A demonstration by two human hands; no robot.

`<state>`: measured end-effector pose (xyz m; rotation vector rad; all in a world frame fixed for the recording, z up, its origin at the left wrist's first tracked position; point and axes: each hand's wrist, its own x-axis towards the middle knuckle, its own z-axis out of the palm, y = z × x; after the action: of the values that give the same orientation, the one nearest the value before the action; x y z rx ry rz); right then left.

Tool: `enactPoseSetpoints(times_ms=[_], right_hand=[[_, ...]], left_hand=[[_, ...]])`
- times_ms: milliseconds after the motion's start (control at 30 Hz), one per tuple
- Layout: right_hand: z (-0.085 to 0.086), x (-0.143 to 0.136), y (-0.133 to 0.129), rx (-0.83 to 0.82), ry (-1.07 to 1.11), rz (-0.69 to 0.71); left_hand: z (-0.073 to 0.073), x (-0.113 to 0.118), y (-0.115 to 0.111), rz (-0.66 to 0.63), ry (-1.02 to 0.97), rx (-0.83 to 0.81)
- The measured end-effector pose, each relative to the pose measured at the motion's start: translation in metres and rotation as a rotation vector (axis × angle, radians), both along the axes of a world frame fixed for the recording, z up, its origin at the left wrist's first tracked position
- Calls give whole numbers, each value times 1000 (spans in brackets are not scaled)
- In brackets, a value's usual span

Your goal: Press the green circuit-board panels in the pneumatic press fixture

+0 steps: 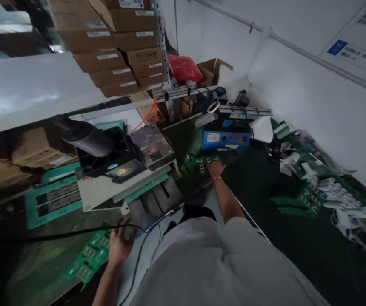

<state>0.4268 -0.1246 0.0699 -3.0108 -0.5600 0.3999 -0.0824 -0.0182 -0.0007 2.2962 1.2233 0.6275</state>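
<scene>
My left hand (121, 244) is at the lower left with its fingers apart, beside the right end of a green circuit panel (90, 255) that lies on the green bench. A dark cable passes by its fingers. Further forward, my right hand (215, 168) is on the right end of another green circuit panel (202, 165), in front of the blue box-shaped device (226, 138). Its fingers are bent over the panel's edge. Between my hands stands a machine with a metal box (152, 146) and a ribbed hose.
Green panels (310, 197) and white parts (345, 191) lie on the bench at the right. A teal frame (32, 208) is at the left. Cardboard boxes (103, 57) are stacked behind, near a red bag (184, 69). The bench edge runs beside my body.
</scene>
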Motion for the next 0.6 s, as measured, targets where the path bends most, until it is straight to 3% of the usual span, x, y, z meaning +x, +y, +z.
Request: enactPoseSetpoints(times_ms=[267, 433, 600], right_hand=[[17, -14, -21, 30, -169, 83], [21, -37, -38, 74, -238, 206], [29, -66, -51, 93, -235, 258]], left_hand=[[11, 35, 21, -63, 38, 38], [9, 67, 28, -254, 225, -35], [6, 91, 8, -456, 410, -137]])
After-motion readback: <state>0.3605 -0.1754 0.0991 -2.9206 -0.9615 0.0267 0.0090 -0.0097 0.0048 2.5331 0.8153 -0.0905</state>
